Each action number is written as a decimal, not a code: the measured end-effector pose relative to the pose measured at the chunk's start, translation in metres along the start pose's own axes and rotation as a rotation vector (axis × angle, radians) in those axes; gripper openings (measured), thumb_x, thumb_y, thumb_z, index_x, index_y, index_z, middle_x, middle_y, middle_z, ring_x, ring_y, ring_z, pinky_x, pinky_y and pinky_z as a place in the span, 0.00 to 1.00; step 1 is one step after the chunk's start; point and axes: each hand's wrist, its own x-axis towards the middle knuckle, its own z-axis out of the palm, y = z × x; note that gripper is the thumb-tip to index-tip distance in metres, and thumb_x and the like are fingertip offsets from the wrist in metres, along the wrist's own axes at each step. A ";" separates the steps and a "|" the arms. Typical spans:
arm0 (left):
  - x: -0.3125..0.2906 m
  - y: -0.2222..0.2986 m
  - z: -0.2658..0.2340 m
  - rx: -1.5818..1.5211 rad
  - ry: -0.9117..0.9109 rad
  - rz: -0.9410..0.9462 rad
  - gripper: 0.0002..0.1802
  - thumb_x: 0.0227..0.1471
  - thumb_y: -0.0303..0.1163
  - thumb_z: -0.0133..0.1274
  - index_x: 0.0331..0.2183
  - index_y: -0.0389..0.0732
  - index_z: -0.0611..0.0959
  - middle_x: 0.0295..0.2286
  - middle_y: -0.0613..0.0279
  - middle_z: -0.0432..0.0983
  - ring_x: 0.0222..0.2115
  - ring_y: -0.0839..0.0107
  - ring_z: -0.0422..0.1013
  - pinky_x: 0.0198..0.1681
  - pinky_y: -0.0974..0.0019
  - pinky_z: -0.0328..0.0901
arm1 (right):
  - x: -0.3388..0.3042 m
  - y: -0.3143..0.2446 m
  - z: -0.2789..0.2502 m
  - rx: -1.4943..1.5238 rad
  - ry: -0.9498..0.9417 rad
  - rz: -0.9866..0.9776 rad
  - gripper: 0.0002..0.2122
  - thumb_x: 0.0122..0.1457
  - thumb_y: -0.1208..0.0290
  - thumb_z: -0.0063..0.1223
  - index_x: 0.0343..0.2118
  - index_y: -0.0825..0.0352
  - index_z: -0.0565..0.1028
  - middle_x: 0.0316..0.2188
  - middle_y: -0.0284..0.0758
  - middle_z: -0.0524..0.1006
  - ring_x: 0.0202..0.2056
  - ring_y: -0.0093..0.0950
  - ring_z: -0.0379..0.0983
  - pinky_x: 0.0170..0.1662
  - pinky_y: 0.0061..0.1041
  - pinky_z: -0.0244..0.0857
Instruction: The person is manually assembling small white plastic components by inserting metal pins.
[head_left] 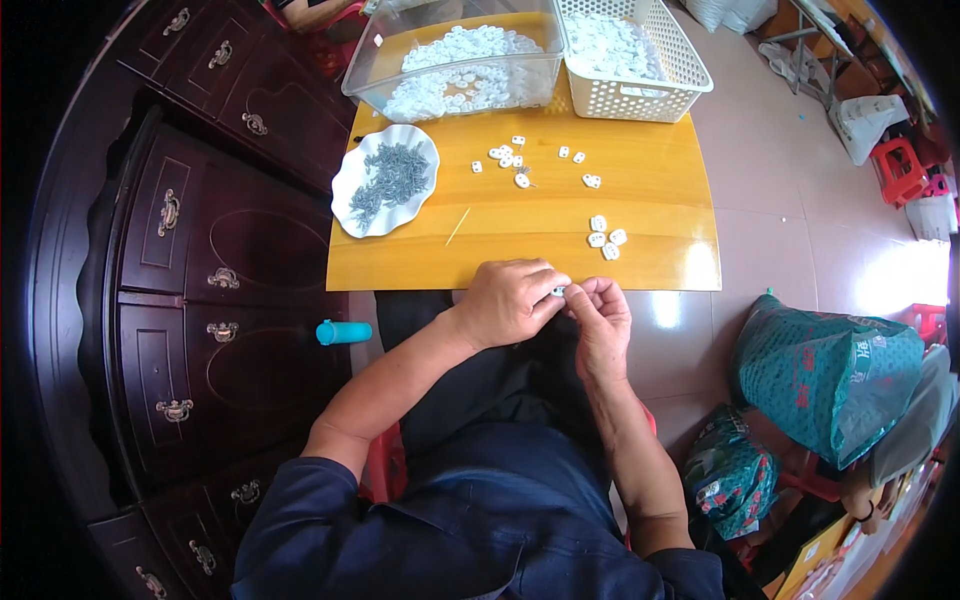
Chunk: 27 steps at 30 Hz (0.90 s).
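Note:
At the table's near edge, my left hand [508,301] pinches a small white plastic piece [559,291] with dark spots. My right hand [603,322] meets it there, thumb and forefinger closed against the piece's right side; anything else between those fingertips is hidden. Just beyond my right hand lie several white rounded plastic pieces [610,252] in a cluster. Farther back are more small white pieces [505,156], one of them [522,181] with thin metal bits beside it. A white wavy-rimmed plate [348,183] at the left carries a heap of small grey metal screws or pins [397,180].
A thin wooden stick [457,227] lies on the yellow table [400,265]. At the back stand a clear bin [355,80] and a white perforated basket [640,105], both holding white parts. Dark cabinets [200,240] flank the left; large green bags [825,375] and another person's hand [868,515] are right.

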 end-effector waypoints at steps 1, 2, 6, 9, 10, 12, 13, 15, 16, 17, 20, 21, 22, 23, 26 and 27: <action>0.001 0.001 0.000 -0.001 -0.001 0.001 0.10 0.43 0.26 0.64 0.32 0.38 0.84 0.26 0.57 0.79 0.26 0.58 0.77 0.28 0.60 0.71 | 0.000 0.000 -0.001 0.007 0.006 0.005 0.05 0.61 0.81 0.57 0.34 0.65 0.72 0.27 0.26 0.74 0.28 0.15 0.68 0.34 0.15 0.63; 0.002 0.003 -0.001 0.021 0.002 0.013 0.10 0.43 0.26 0.64 0.32 0.39 0.84 0.26 0.57 0.79 0.25 0.58 0.77 0.28 0.60 0.71 | 0.000 0.000 -0.001 0.007 0.008 0.005 0.05 0.61 0.81 0.57 0.34 0.65 0.72 0.27 0.26 0.74 0.28 0.15 0.68 0.34 0.15 0.63; 0.001 0.001 0.001 0.054 0.017 0.059 0.09 0.43 0.26 0.64 0.31 0.39 0.83 0.25 0.57 0.79 0.25 0.57 0.77 0.28 0.60 0.71 | 0.000 -0.001 0.000 0.019 0.010 0.008 0.05 0.60 0.81 0.57 0.33 0.65 0.72 0.27 0.26 0.74 0.28 0.15 0.68 0.34 0.15 0.63; 0.003 0.000 0.000 0.011 -0.001 0.041 0.10 0.43 0.26 0.64 0.32 0.38 0.83 0.26 0.57 0.79 0.25 0.57 0.77 0.28 0.60 0.70 | -0.001 -0.002 -0.001 0.020 0.018 0.001 0.05 0.60 0.82 0.57 0.33 0.65 0.72 0.26 0.26 0.74 0.27 0.15 0.69 0.34 0.15 0.63; 0.002 0.000 0.000 0.012 -0.001 0.041 0.10 0.43 0.26 0.64 0.32 0.38 0.83 0.26 0.57 0.79 0.25 0.57 0.77 0.28 0.60 0.70 | -0.001 -0.002 -0.001 0.019 0.020 -0.005 0.05 0.60 0.82 0.57 0.33 0.65 0.72 0.26 0.26 0.74 0.27 0.15 0.69 0.34 0.15 0.63; 0.002 -0.001 0.000 -0.037 0.015 0.025 0.10 0.43 0.26 0.64 0.32 0.38 0.83 0.26 0.57 0.79 0.26 0.57 0.77 0.28 0.60 0.70 | 0.000 -0.002 0.000 0.018 0.022 -0.005 0.05 0.60 0.82 0.57 0.33 0.65 0.72 0.26 0.26 0.75 0.27 0.15 0.69 0.34 0.15 0.64; 0.001 -0.001 0.000 -0.037 0.015 0.025 0.10 0.43 0.26 0.64 0.32 0.38 0.83 0.26 0.57 0.79 0.26 0.57 0.77 0.28 0.60 0.70 | 0.000 -0.002 0.000 0.015 0.025 -0.005 0.05 0.60 0.81 0.57 0.33 0.65 0.72 0.26 0.27 0.75 0.27 0.15 0.69 0.34 0.15 0.64; 0.000 -0.001 0.001 -0.018 0.003 0.018 0.10 0.44 0.27 0.65 0.33 0.38 0.83 0.27 0.57 0.79 0.27 0.58 0.77 0.29 0.60 0.70 | 0.000 0.000 -0.001 0.010 0.023 -0.009 0.05 0.60 0.81 0.58 0.33 0.65 0.72 0.26 0.27 0.75 0.27 0.15 0.70 0.34 0.15 0.64; 0.000 -0.001 0.001 -0.018 0.003 0.018 0.10 0.44 0.27 0.65 0.33 0.38 0.83 0.27 0.57 0.79 0.27 0.58 0.77 0.29 0.60 0.70 | 0.000 0.000 -0.001 0.005 0.021 -0.013 0.05 0.60 0.81 0.58 0.33 0.66 0.72 0.26 0.27 0.75 0.27 0.15 0.70 0.35 0.15 0.64; 0.000 -0.001 0.000 -0.011 -0.004 0.024 0.10 0.44 0.27 0.65 0.33 0.38 0.83 0.27 0.56 0.79 0.27 0.58 0.77 0.29 0.60 0.71 | 0.000 0.000 -0.001 0.005 0.021 -0.012 0.05 0.60 0.81 0.58 0.33 0.66 0.72 0.26 0.27 0.75 0.27 0.15 0.70 0.35 0.15 0.64; 0.000 -0.002 0.001 -0.001 -0.018 0.022 0.11 0.45 0.28 0.65 0.33 0.39 0.83 0.27 0.56 0.79 0.27 0.57 0.77 0.30 0.60 0.71 | -0.001 -0.002 0.000 -0.006 0.019 -0.009 0.05 0.60 0.81 0.58 0.33 0.66 0.72 0.27 0.27 0.75 0.27 0.15 0.69 0.35 0.15 0.64; -0.001 -0.002 0.001 0.002 -0.023 0.015 0.11 0.45 0.29 0.65 0.33 0.39 0.83 0.27 0.56 0.79 0.27 0.57 0.77 0.30 0.60 0.71 | -0.001 -0.001 0.000 -0.002 0.024 -0.009 0.05 0.60 0.81 0.58 0.33 0.66 0.72 0.27 0.27 0.74 0.28 0.15 0.69 0.35 0.15 0.64; 0.000 -0.002 0.001 0.002 -0.024 0.015 0.11 0.45 0.29 0.65 0.33 0.39 0.83 0.27 0.56 0.79 0.27 0.57 0.77 0.30 0.60 0.71 | -0.001 -0.001 0.000 0.002 0.029 -0.009 0.05 0.60 0.81 0.57 0.33 0.66 0.72 0.27 0.27 0.74 0.28 0.16 0.69 0.35 0.15 0.64; 0.000 -0.001 0.001 -0.008 -0.031 0.004 0.12 0.45 0.29 0.65 0.34 0.38 0.83 0.27 0.56 0.80 0.28 0.57 0.77 0.30 0.60 0.71 | -0.001 -0.002 0.000 0.002 0.030 -0.010 0.05 0.60 0.81 0.57 0.33 0.66 0.72 0.27 0.27 0.74 0.28 0.16 0.69 0.35 0.15 0.64; 0.001 0.000 -0.002 -0.023 -0.066 -0.019 0.12 0.46 0.31 0.64 0.36 0.38 0.84 0.30 0.56 0.80 0.30 0.58 0.78 0.33 0.61 0.72 | -0.001 -0.003 0.000 0.008 0.034 -0.018 0.05 0.60 0.81 0.57 0.33 0.66 0.72 0.26 0.27 0.74 0.28 0.16 0.69 0.35 0.15 0.64; 0.001 0.000 -0.003 -0.027 -0.092 -0.030 0.13 0.48 0.33 0.63 0.37 0.38 0.84 0.32 0.56 0.81 0.32 0.59 0.79 0.35 0.61 0.73 | -0.001 -0.003 0.001 0.014 0.033 -0.022 0.05 0.60 0.81 0.57 0.33 0.66 0.72 0.27 0.27 0.74 0.28 0.16 0.69 0.35 0.15 0.64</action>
